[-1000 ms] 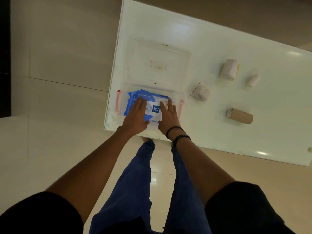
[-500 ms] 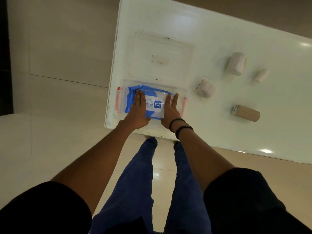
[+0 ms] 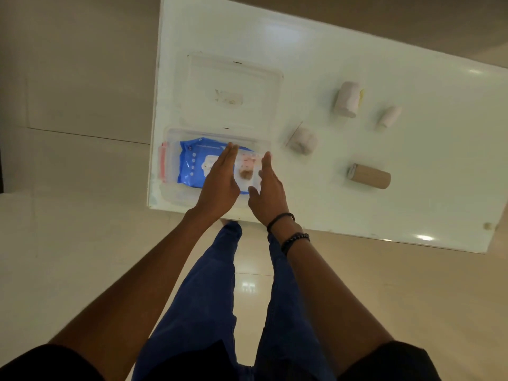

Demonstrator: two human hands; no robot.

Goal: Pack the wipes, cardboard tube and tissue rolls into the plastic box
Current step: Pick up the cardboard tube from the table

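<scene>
A blue pack of wipes [image 3: 192, 163] lies flat inside the clear plastic box [image 3: 169, 158] at the table's near left corner. My left hand [image 3: 220, 182] hovers over the pack's right part, fingers straight and together, holding nothing. My right hand [image 3: 268, 191] is just right of it above the box's right end, fingers spread. Three white tissue rolls lie on the table: one close to the box [image 3: 302, 140], a bigger one [image 3: 347, 99] farther back, and a small one [image 3: 389, 116]. The brown cardboard tube [image 3: 369, 176] lies on its side to the right.
The box's clear lid [image 3: 233, 92] lies flat behind the box. The white table [image 3: 412, 188] ends near my legs, and its left edge runs right beside the box. Tiled floor surrounds it.
Both hands have lifted off the wipes pack and shifted right; the pack stays in the box. The camera view has also drifted slightly.
</scene>
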